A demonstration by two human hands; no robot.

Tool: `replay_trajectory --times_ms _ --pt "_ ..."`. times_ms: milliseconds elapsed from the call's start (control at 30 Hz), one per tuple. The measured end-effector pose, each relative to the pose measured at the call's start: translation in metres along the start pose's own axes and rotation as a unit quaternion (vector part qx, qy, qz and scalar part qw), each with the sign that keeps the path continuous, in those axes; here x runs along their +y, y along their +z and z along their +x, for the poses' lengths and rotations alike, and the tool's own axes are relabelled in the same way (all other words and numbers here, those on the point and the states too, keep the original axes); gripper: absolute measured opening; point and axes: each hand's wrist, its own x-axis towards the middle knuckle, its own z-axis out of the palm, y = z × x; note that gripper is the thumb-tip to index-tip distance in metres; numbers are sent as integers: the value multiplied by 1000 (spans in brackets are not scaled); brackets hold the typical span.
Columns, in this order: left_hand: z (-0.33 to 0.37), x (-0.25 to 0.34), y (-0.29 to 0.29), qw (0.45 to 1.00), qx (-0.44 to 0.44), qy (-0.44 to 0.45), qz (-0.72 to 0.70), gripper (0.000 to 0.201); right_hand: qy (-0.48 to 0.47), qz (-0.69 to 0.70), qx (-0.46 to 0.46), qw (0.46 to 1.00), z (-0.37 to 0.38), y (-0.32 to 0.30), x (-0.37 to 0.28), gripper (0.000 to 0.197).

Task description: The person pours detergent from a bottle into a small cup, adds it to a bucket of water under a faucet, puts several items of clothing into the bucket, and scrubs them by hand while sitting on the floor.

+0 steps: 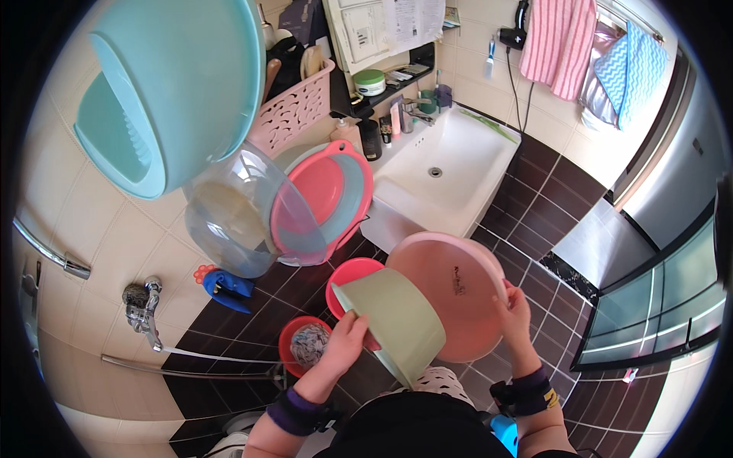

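Observation:
Low in front of me, my left hand grips the rim of a pale green basin, which is tipped on its side. My right hand is closed on the right rim of a larger pink basin, tilted with its inside toward me. The green basin overlaps the pink one's lower left part. Behind them, a bright pink basin is partly covered. Left of my left hand stands a red bucket with a crumpled grey cloth inside.
A white sink stands ahead. Left of it are a pink-and-grey basin, a clear basin and a big turquoise tub. A wall tap juts out at left; a glass panel is at right.

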Motion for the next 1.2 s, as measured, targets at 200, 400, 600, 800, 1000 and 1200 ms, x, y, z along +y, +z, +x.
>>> replay_trajectory --times_ms 200,400,600,800,1000,1200 --pt "16 -32 46 992 -27 -19 124 28 35 16 -32 999 -46 26 53 17" --pt "32 -84 67 975 -31 -26 217 33 79 -15 -67 995 -81 57 55 17" --pt "18 -124 63 987 -105 -34 115 26 148 29 -76 986 -97 72 85 22" --pt "-27 -208 6 995 -16 -55 86 25 284 90 -92 950 -111 75 104 24" --pt "-77 -279 -50 944 213 -63 245 34 330 149 -79 929 -122 73 117 24" --pt "-86 -331 -53 925 255 -221 174 45 343 172 -82 920 -114 72 139 24"
